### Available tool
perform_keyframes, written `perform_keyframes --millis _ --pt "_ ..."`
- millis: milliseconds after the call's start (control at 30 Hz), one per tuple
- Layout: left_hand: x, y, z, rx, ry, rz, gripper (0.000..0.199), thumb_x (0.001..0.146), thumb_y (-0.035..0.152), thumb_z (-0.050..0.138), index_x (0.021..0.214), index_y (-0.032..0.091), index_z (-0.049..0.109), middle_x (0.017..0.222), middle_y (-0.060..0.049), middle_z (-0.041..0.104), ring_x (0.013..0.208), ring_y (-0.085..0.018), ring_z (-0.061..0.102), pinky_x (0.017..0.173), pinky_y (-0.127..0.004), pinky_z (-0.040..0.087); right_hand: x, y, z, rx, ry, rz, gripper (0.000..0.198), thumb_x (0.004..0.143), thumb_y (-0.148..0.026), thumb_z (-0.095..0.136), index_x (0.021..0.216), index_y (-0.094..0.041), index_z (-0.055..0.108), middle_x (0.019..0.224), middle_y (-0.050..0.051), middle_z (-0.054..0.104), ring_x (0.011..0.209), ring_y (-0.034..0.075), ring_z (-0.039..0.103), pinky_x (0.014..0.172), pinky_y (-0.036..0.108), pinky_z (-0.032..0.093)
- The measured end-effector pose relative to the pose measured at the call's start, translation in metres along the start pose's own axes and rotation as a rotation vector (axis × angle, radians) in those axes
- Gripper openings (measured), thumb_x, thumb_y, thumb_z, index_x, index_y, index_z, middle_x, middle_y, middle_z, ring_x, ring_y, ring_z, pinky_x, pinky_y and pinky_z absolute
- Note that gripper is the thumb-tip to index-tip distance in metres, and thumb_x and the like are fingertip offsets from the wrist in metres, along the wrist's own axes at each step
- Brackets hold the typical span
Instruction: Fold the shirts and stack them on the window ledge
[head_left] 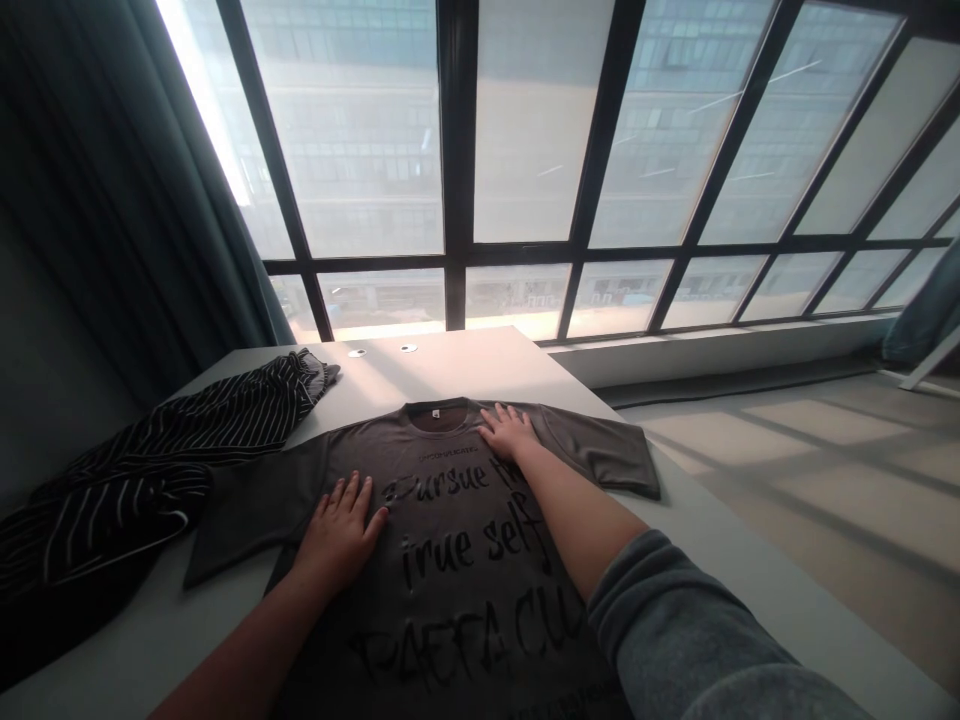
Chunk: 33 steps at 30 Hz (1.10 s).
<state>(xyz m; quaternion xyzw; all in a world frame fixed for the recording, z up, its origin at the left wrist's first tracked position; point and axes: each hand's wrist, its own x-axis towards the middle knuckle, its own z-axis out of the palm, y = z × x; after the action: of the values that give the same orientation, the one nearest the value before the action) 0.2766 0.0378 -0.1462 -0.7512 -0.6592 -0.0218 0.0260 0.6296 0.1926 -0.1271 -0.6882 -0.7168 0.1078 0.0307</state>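
A dark grey T-shirt (457, 520) with black lettering lies spread face up on a white table (465, 365), its collar toward the window and both sleeves out to the sides. My left hand (345, 525) rests flat on the left side of the chest, fingers spread, beside the printed words. Farther up, my right hand (508, 430) lies flat near the right shoulder, just beside the collar, with its fingers apart. Neither hand grips the cloth. My right forearm covers part of the lettering, and the shirt's lower hem is out of view.
Black-and-white striped clothing (172, 440) lies heaped along the table's left side, touching the shirt's left sleeve. Two small round fittings (409, 348) sit near the far edge. Beyond stand large windows (525, 130), with a dark curtain (135, 170) at left and floor (810, 450) at right.
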Motion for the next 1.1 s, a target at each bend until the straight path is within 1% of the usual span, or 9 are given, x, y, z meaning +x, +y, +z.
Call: perform_keyframes --millis 100,200,333,400,567,767,933,1033,1100 --pt "0.003 0.000 -0.003 -0.031 0.009 0.000 0.073 0.102 0.055 0.039 0.164 0.016 0.039 0.172 -0.012 0.027 0.160 -0.035 0.025 0.129 -0.054 0.025 -0.004 -0.001 -0.001 -0.008 0.006 -0.024 0.070 0.106 -0.066 0.021 0.169 -0.036 0.022 0.178 0.004 0.005 0.164 0.034 0.005 0.127 0.064 0.005" --pt "0.004 0.001 -0.009 -0.024 -0.014 -0.001 0.072 0.103 0.055 0.037 0.164 0.018 0.038 0.172 -0.010 0.026 0.161 -0.032 0.023 0.129 -0.054 0.024 -0.012 -0.003 -0.004 -0.023 0.022 -0.107 0.066 0.109 -0.059 0.018 0.169 -0.033 0.025 0.178 0.001 0.007 0.164 0.031 0.006 0.127 0.064 0.005" --pt "0.004 0.001 -0.013 -0.038 -0.038 0.010 0.073 0.103 0.056 0.035 0.165 0.018 0.037 0.172 -0.009 0.025 0.161 -0.032 0.022 0.130 -0.053 0.023 -0.018 -0.005 -0.005 -0.056 -0.016 -0.300 0.067 0.107 -0.056 0.034 0.168 -0.028 0.030 0.176 -0.001 0.016 0.164 0.019 0.009 0.132 0.040 0.006" --pt "0.005 0.000 -0.012 -0.059 -0.019 0.018 0.073 0.102 0.058 0.037 0.164 0.018 0.039 0.172 -0.010 0.027 0.161 -0.032 0.023 0.129 -0.054 0.024 -0.013 -0.004 -0.005 -0.068 -0.041 -0.333 0.072 0.106 -0.056 0.037 0.169 -0.024 0.026 0.176 0.001 0.018 0.163 0.018 0.012 0.132 0.036 0.009" --pt "0.007 -0.004 -0.004 -0.087 0.003 0.023 0.073 0.101 0.060 0.038 0.163 0.022 0.041 0.172 -0.007 0.027 0.161 -0.032 0.022 0.130 -0.054 0.023 0.015 -0.002 -0.002 -0.075 -0.055 -0.254 0.074 0.107 -0.057 0.028 0.171 -0.021 0.019 0.176 0.005 0.012 0.164 0.025 0.010 0.132 0.047 0.010" --pt "0.006 -0.004 -0.006 -0.093 -0.006 0.020 0.073 0.102 0.060 0.038 0.164 0.022 0.039 0.173 -0.007 0.025 0.162 -0.032 0.021 0.130 -0.053 0.021 0.035 -0.001 -0.003 -0.066 -0.022 -0.164 0.070 0.108 -0.054 0.023 0.171 -0.024 0.019 0.177 0.003 0.012 0.164 0.024 0.011 0.131 0.049 0.011" --pt "0.005 -0.004 -0.010 -0.067 -0.043 0.015 0.074 0.103 0.061 0.036 0.165 0.022 0.037 0.174 -0.005 0.023 0.162 -0.031 0.020 0.131 -0.051 0.021 0.026 0.002 -0.010 -0.089 0.025 -0.159 0.068 0.106 -0.055 0.033 0.165 -0.021 0.036 0.174 0.006 0.026 0.161 0.025 0.020 0.130 0.042 0.015" --pt "0.005 -0.005 -0.009 -0.082 -0.040 0.021 0.074 0.102 0.060 0.037 0.165 0.021 0.036 0.174 -0.005 0.022 0.162 -0.031 0.020 0.131 -0.052 0.021 0.013 0.010 -0.009 -0.115 0.081 -0.079 0.066 0.106 -0.051 0.034 0.162 -0.017 0.042 0.171 0.014 0.032 0.159 0.030 0.024 0.130 0.051 0.006" --pt "0.006 -0.005 -0.009 -0.088 -0.033 0.026 0.074 0.102 0.061 0.037 0.165 0.022 0.036 0.174 -0.005 0.022 0.162 -0.031 0.019 0.130 -0.053 0.021 0.008 0.016 -0.006 -0.119 0.097 -0.017 0.067 0.107 -0.050 0.029 0.163 -0.014 0.038 0.171 0.016 0.029 0.159 0.031 0.024 0.129 0.057 0.007"
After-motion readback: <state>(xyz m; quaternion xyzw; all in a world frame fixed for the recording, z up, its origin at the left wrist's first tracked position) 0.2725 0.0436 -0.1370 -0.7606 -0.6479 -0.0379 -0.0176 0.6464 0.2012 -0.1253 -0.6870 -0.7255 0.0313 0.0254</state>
